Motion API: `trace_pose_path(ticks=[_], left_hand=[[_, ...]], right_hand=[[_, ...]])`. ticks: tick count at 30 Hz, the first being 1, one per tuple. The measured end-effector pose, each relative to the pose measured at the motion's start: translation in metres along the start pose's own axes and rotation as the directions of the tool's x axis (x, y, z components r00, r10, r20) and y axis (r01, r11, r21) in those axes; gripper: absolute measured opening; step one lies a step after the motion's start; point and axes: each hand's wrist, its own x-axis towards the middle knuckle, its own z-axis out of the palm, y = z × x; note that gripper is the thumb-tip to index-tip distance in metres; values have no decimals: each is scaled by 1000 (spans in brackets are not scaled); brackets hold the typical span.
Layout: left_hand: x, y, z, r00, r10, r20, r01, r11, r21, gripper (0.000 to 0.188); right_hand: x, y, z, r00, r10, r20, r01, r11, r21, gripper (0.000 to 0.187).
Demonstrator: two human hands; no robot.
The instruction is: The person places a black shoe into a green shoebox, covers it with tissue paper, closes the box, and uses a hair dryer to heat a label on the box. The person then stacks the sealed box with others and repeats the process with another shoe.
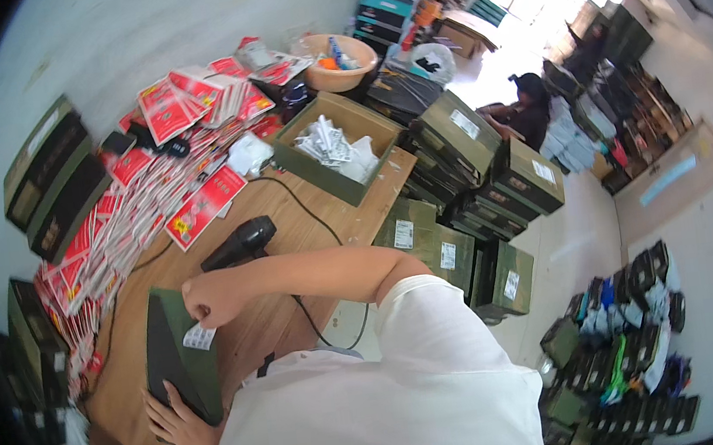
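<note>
Head view: right hand (210,300) pinches white paper label (199,337) against dark-green rectangular box (176,355); left hand (183,425), fingers spread, touches box on brown wooden bench (255,332).

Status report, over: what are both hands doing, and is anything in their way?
Right hand pinching white label against dark green box. Left hand on box's near end. Black hair dryer beyond right forearm, not between hands and box.

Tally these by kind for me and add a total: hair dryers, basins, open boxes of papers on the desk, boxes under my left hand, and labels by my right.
Hair dryer: 1
Basin: 1
Open box: 1
Box under left hand: 1
Label by right hand: 1
Total: 5
</note>
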Motion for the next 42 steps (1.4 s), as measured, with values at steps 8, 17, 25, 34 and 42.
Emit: trace_pose_path(ticks=[8,17,25,34,42], left_hand=[[4,4,0,1000,21,3,-21,999,25,114],[1,1,2,999,35,-9,-35,998,46,113],[4,-1,-9,998,26,50,-26,1000,10,110],[7,-3,-12,996,26,86,-25,1000,-11,109],[8,-1,-16,996,-3,93,3,1000,-6,113]], right_hand=[[-8,8,5,997,-8,-73,9,1000,15,19],[-4,11,4,997,60,-51,-55,995,80,19],[-16,23,-11,970,155,-186,-116,972,203,22],[-37,-10,-11,921,358,-151,-209,784,584,30],[-55,16,43,877,413,-246,-131,698,704,33]])
